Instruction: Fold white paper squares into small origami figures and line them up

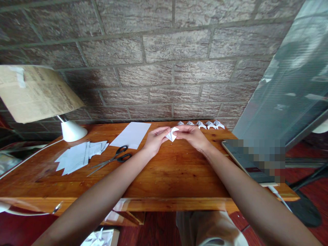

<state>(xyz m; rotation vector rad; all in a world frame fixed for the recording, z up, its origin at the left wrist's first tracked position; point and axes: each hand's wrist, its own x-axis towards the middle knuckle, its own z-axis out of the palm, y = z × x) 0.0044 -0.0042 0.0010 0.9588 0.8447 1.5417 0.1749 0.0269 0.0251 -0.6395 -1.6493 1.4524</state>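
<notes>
A small folded piece of white paper is held up over the middle of the desk, one pointed end downward. My left hand pinches its left side between thumb and fingers. On the other side, my right hand grips it with the thumb in front and fingers behind. Behind my right hand, several folded white paper pieces stand in a row near the wall; the leftmost ones are partly hidden. A white sheet of paper lies flat to the left of my left hand.
Black-handled scissors lie on the wooden desk, beside loose paper pieces. A lamp with a newspaper-covered shade stands at left. A tablet with a cable rests at right. Below the desk is a box of papers.
</notes>
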